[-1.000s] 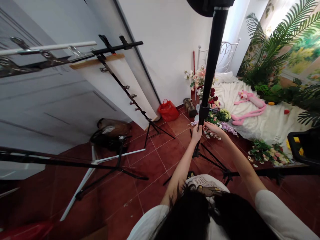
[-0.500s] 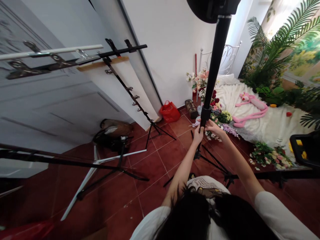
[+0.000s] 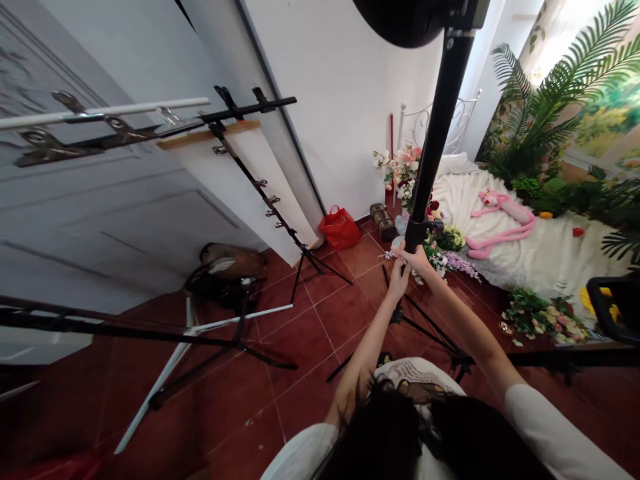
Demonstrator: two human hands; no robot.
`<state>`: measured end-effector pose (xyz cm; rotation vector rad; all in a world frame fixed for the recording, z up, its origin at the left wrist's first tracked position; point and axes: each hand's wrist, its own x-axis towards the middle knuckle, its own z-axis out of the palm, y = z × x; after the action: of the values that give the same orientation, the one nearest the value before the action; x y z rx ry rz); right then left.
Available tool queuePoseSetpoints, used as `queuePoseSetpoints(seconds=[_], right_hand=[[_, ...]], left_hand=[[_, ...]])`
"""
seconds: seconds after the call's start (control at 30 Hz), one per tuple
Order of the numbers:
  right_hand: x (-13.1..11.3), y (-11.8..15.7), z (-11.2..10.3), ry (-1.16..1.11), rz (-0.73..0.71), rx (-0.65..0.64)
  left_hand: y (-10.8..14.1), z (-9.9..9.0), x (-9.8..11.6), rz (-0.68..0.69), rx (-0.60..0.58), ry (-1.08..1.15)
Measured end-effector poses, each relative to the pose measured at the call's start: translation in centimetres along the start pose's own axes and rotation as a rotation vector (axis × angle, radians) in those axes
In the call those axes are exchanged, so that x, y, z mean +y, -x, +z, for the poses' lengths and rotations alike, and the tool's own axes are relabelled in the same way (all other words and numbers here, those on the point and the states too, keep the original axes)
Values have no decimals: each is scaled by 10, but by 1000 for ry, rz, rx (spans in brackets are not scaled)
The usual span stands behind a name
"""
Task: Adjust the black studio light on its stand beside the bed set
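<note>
A black light stand (image 3: pixel 439 127) rises in front of me, tilted to the right toward its top. Its top carries a dark rounded fixture (image 3: pixel 405 20), cut off by the upper edge. Just under the collar with its knob (image 3: pixel 419 233), my right hand (image 3: pixel 414 259) is closed around the pole. My left hand (image 3: pixel 399 281) grips the same pole directly below, touching my right hand. Both sets of fingers partly hide the lower tube. The stand's spread tripod legs (image 3: pixel 433 327) rest on the tiled floor.
On the left stand a backdrop frame with clamps (image 3: pixel 120 127) and a white board (image 3: pixel 250 180). A red bag (image 3: pixel 341 227) and brown case (image 3: pixel 383 221) lie by the wall. White-draped bedding (image 3: pixel 460 190) at right holds a pink plush toy (image 3: pixel 507 213), with flowers (image 3: pixel 545 317) nearby.
My right hand has moved left and closed around the pole below the collar. My left hand now sits lower, beneath it. The fixture at the top appears slightly larger and extends farther left.
</note>
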<state>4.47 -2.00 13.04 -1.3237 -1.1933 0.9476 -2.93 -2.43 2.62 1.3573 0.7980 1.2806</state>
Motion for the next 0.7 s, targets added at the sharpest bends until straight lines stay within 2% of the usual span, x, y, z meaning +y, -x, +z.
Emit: queuePoseSetpoints(seconds=[0.1, 0.2, 0.3, 0.37, 0.57, 0.7], right_hand=[[-15, -2, -1, -30, -12, -35], [-34, -4, 2, -25, -50, 52], [-52, -4, 5, -26, -79, 167], [-60, -3, 5, -27, -84, 196], [-63, 1, 5, -83, -68, 204], [-61, 6, 14, -130, -62, 290]], left_hand=[[-3, 0, 7, 30, 7, -18], [-10, -2, 7, 43, 38, -31], [-14, -3, 2, 12, -49, -45], [-14, -4, -1, -21, -105, -63], [-12, -2, -3, 28, 2, -84], [-13, -3, -8, -30, 12, -30]])
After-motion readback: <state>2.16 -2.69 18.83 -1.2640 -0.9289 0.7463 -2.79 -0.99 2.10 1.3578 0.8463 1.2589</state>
